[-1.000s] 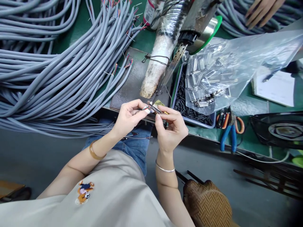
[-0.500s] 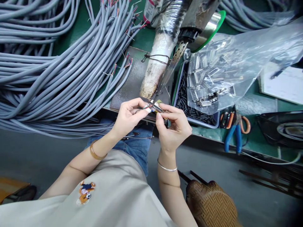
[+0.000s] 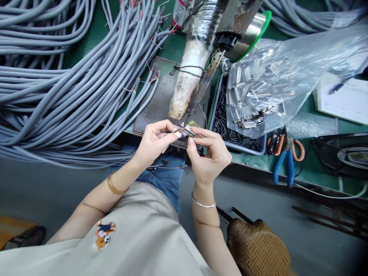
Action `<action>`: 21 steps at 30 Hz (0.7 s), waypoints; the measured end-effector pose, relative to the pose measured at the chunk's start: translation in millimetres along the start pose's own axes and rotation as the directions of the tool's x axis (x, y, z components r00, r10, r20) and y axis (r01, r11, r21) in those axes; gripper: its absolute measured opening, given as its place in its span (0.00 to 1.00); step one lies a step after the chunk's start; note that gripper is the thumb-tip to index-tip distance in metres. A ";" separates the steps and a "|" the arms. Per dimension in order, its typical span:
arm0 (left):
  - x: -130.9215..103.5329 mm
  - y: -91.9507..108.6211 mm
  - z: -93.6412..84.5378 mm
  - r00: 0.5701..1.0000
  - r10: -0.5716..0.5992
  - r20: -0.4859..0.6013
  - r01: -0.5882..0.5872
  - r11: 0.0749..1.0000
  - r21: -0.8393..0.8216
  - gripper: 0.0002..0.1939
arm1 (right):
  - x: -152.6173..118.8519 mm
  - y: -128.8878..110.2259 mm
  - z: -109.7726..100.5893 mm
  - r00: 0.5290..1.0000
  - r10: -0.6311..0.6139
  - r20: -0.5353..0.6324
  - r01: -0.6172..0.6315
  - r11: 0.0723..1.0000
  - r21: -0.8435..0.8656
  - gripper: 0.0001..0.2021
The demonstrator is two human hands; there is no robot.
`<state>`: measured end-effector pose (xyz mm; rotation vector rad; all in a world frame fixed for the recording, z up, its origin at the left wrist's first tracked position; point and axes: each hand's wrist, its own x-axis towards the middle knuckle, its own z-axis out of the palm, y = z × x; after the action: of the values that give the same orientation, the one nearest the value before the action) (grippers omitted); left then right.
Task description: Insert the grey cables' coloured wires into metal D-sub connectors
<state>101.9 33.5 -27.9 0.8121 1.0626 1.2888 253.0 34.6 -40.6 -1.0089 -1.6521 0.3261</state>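
With the clock centred on the hands, the green counter (image 3: 254, 161) is stretching across from nine to three o'clock. Grey cables (image 3: 86, 96) are sprawling in a thick bundle from nine to eleven, their stripped ends showing coloured strands. A clear bag (image 3: 299, 69) of metal connectors is lying at two o'clock, partly covering a tray. A white-ended tube (image 3: 189, 61) is slanting down from twelve, its browned end hanging over a dark plate (image 3: 155, 103). The tray (image 3: 263, 147) is holding small black pieces, also at two. A soldering iron (image 3: 216, 63) is pointing down from one o'clock, its tip sitting near the work; whether it is touching is too small to tell. The left hand (image 3: 158, 140) is pinching thin coloured wires, and the right hand (image 3: 208, 153) is gripping a small connector between thumb and fingers. Blue-handled pliers (image 3: 283, 165) are resting just past three. The connector (image 3: 188, 132) is sitting at the dial's centre, between both sets of fingertips, with the coloured wires (image 3: 178, 132) lying beside it towards nine.
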 end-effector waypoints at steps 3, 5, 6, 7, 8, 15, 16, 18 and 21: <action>0.0 0.0 0.6 1.000 0.007 -0.004 -0.007 1.000 0.002 0.09 | 1.4 -0.5 0.1 1.000 -0.001 0.002 0.001 1.000 -0.011 0.05; 0.4 0.3 1.2 1.000 0.012 -0.002 -0.012 1.000 0.000 0.09 | 2.7 -1.5 0.6 1.000 -0.001 0.007 0.001 1.000 -0.029 0.05; 0.5 0.6 1.5 1.000 0.017 -0.001 -0.017 1.000 -0.004 0.09 | 3.4 -2.3 0.9 1.000 -0.002 0.006 0.002 0.999 -0.036 0.05; 0.5 1.0 1.8 1.000 0.023 0.001 -0.023 1.000 -0.010 0.09 | 4.0 -3.2 1.3 1.000 -0.003 0.003 0.003 0.999 -0.040 0.05; 0.5 1.4 2.0 1.000 0.031 0.004 -0.031 0.999 -0.017 0.09 | 4.6 -4.2 1.8 1.000 -0.005 -0.003 0.005 0.999 -0.040 0.05; 0.1 -0.7 0.8 0.999 0.039 0.017 -0.038 0.998 -0.059 0.10 | 4.0 -7.1 1.9 0.999 0.028 -0.017 -0.028 1.000 -0.010 0.06; 0.2 -1.6 0.5 0.999 0.041 0.022 -0.039 0.997 -0.062 0.09 | 3.6 -6.6 1.6 0.999 0.031 -0.010 -0.031 1.000 -0.005 0.06; 0.6 -3.1 0.0 0.998 0.048 0.032 -0.046 0.997 -0.062 0.09 | 3.2 -5.5 0.9 1.000 0.029 0.002 -0.029 1.000 -0.004 0.07; 1.2 -3.3 0.4 0.998 0.048 0.027 -0.047 0.997 -0.063 0.08 | 4.1 -4.7 0.7 1.000 0.016 0.001 -0.016 1.000 -0.012 0.07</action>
<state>103.4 34.2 -31.0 0.8106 0.9804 1.3401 250.2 35.1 -35.0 -1.0315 -1.6495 0.3274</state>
